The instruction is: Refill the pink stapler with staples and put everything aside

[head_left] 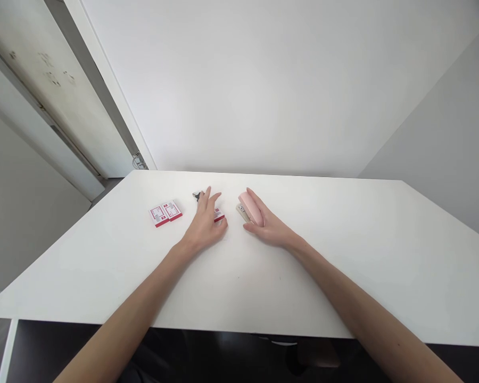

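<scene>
Pink stapler point(251, 209) gripped in right hand point(269, 226), two boxes point(166, 213) already paired, third box point(219, 214) apart under left hand point(205, 224), grip unclear tbh.

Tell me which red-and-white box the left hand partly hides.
The rightmost box, partly behind the left hand; the other two boxes lie side by side farther left, uncovered.

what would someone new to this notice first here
Probably the pink stapler, held in the right hand near the middle of the white table. Next would be the two red-and-white boxes lying side by side on the table, left of the left hand. That hand, its fingers spread, partly hides another red-and-white box.
</scene>
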`<state>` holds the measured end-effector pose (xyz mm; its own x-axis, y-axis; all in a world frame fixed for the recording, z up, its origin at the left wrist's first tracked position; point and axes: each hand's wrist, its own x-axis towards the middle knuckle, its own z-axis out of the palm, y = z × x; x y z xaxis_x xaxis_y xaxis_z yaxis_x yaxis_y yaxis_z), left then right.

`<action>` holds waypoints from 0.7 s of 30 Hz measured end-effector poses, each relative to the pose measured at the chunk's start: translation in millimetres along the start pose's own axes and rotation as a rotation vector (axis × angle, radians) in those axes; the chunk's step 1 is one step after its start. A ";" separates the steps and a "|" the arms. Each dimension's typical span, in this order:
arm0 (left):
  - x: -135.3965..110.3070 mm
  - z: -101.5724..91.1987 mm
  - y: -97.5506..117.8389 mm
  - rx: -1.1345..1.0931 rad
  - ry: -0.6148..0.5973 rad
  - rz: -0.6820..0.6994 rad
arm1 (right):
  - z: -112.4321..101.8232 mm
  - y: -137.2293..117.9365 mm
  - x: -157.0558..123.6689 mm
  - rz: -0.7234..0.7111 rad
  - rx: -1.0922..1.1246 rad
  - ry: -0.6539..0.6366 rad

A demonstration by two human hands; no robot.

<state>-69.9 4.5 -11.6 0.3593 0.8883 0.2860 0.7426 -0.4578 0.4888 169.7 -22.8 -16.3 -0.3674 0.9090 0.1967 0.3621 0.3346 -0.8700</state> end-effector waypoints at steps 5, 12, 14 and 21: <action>-2.5 -5.8 14.1 -0.126 0.033 0.149 | 0.4 3.3 3.3 0.064 0.128 0.135; 1.6 -1.3 5.7 0.081 0.007 0.033 | 1.5 13.2 8.7 0.133 0.020 0.338; 2.0 0.7 3.3 0.102 -0.001 -0.008 | 3.1 11.0 7.4 0.105 0.011 0.292; 1.1 -0.5 5.6 0.084 -0.009 -0.070 | 5.0 2.4 4.3 0.150 0.192 0.215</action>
<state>-65.6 2.9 -8.2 0.3096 0.9186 0.2456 0.8107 -0.3900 0.4367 164.8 -19.3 -19.8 -0.1254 0.9831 0.1333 0.2227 0.1588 -0.9619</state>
